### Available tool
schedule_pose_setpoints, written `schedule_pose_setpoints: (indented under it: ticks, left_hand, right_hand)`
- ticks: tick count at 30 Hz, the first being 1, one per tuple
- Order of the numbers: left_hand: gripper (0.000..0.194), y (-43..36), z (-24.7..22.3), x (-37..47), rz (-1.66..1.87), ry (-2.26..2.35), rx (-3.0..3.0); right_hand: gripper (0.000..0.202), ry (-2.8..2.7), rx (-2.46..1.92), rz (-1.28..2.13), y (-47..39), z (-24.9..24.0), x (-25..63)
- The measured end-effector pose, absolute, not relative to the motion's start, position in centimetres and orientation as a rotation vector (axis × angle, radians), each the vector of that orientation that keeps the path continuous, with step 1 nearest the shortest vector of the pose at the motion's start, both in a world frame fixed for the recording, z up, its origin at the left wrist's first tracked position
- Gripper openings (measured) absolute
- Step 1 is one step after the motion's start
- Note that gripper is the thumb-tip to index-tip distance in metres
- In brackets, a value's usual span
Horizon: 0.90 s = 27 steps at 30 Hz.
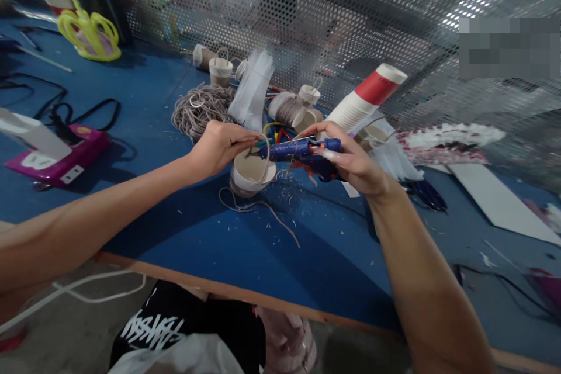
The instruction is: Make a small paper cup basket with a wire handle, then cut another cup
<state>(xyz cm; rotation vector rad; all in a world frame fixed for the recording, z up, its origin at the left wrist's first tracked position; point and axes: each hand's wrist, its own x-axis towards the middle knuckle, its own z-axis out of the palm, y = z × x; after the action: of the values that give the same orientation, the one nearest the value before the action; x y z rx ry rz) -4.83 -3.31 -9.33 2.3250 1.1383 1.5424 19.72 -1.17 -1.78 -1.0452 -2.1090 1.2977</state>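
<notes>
My right hand (pixel 357 158) is closed round a blue glue gun (pixel 287 150), its nozzle pointing left over the rim of a paper cup (pixel 249 178). Grey-brown cord (pixel 268 158) arches up from this cup like a handle, and a loose tail of it trails on the table. At the cup's far left rim my left hand (pixel 225 146) pinches the cord close to the nozzle. Its fingertips are pressed together, partly hidden by the gun's tip. The cup stands upright on the blue table (pixel 210 228).
Behind lie a cord heap (pixel 204 108), clear glue sticks (pixel 254 85), cord-wrapped cups (pixel 287 108) and a red-and-white stack of cups (pixel 368 96). A purple power strip (pixel 61 158) and a yellow crown-shaped object (pixel 90 35) are at left. A perforated metal screen (pixel 284 6) borders the back.
</notes>
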Motion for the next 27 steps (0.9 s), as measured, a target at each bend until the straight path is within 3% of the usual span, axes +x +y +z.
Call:
schedule_pose_setpoints:
  ticks: [7, 11, 27]
  left_hand:
    - [0.025, -3.1, -9.6, -4.7, 1.577, 1.146, 2.319]
    - [0.026, -3.1, -9.7, -4.6, 1.592, 1.133, 2.311]
    - [0.018, -3.0, -9.9, -4.6, 1.595, 1.067, 2.254]
  right_hand:
    - [0.055, -2.228, -1.060, 0.926, -1.1, -2.2, 19.9]
    - [0.060, -2.224, -1.038, 0.955, -0.9, -2.8, 20.3]
    - [0.046, -2.226, -0.950, 0.892, -1.7, -3.2, 20.6]
